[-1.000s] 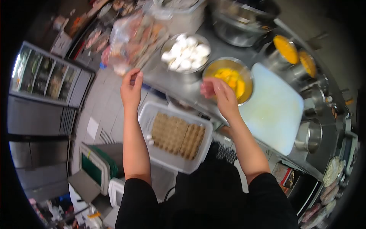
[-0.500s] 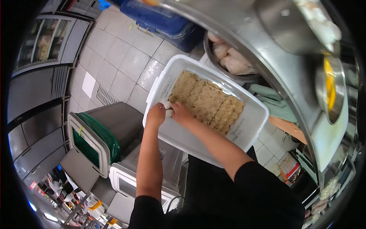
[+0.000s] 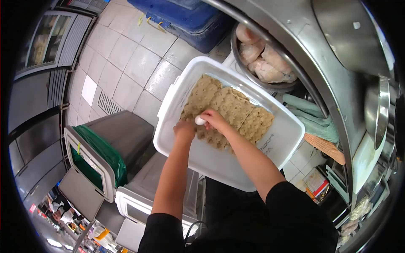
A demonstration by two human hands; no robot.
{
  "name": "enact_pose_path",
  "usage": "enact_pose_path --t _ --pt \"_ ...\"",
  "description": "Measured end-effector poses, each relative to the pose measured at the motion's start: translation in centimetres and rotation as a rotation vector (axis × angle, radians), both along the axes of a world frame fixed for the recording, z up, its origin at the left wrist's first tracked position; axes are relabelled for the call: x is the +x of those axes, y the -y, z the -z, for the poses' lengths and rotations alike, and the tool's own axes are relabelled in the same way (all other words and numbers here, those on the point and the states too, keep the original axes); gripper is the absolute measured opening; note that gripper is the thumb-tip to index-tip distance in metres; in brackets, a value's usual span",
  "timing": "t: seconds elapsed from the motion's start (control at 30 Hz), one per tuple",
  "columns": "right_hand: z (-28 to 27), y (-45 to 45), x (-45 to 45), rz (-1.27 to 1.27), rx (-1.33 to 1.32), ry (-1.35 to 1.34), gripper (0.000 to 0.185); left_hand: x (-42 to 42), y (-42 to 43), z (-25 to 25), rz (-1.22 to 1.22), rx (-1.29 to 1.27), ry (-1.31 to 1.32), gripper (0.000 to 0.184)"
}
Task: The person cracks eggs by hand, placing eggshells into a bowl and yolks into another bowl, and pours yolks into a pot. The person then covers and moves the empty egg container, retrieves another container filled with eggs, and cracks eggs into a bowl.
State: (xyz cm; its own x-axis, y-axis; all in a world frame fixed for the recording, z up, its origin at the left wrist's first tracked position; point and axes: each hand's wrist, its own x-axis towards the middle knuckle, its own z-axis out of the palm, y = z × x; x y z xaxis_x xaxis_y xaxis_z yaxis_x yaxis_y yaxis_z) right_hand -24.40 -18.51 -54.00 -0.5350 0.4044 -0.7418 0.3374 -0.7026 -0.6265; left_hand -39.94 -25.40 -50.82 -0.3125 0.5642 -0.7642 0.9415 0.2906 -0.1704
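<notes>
A white plastic tub [image 3: 211,166] holds brown egg trays [image 3: 223,107] stacked inside it. Over the trays' near left part, my right hand [image 3: 214,120] has its fingers closed round a white egg [image 3: 199,120]. My left hand [image 3: 184,129] is just left of the egg, low over the tub; its fingers are curled and mostly hidden, and what it holds, if anything, cannot be made out.
Right of the tub stand a steel bowl of bagged meat [image 3: 268,63] and a steel counter [image 3: 314,50] with a bowl [image 3: 376,111]. A blue bin [image 3: 190,19] is beyond; a green-lined bin [image 3: 112,156] stands left. Green cloths [image 3: 312,118] hang beneath the counter.
My hands have come from above the counter down into the tub, and the view has turned down with them. Since the middle frame, my right hand has shifted slightly right with an egg.
</notes>
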Motion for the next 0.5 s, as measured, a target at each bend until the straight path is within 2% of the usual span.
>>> enact_pose_path --t 0.03,0.07,0.13,0.2,0.27,0.33,0.4,0.47,0.5 --pt "0.9 0.9 1.3 0.193 -0.193 -0.111 0.034 0.0 -0.1 1.4 0.01 0.007 0.002 0.032" --pt "0.5 1.7 2.7 0.207 -0.188 -0.106 0.034 0.0 0.0 2.5 0.003 -0.011 -0.036 0.031" --pt "-0.8 2.9 6.1 0.41 -0.393 -0.315 0.033 0.2 -1.0 2.6 0.05 -0.07 -0.048 0.03" --pt "-2.1 4.3 9.3 0.41 -0.443 -0.411 0.035 -1.0 0.0 5.9 -0.008 -0.048 -0.047 0.03" --pt "-5.2 5.4 12.8 0.394 -0.442 -0.516 0.036 0.9 -0.8 -1.6 0.003 0.122 0.107 0.038" --pt "-10.3 5.9 16.7 0.356 -0.411 -0.545 0.037 2.2 -0.3 -4.5 -0.03 0.399 0.274 0.044" --pt "-16.1 6.4 21.6 0.349 -0.347 -0.526 0.038 5.0 -1.2 -9.6 -0.248 0.424 0.747 0.045" --pt "-22.2 6.6 27.5 0.347 -0.271 -0.552 0.038 9.7 -1.6 -15.1 -0.703 0.262 1.143 0.041" --pt "-25.2 7.0 30.4 0.385 -0.155 -0.559 0.042 12.6 -2.0 -18.6 -0.748 0.233 1.278 0.039"
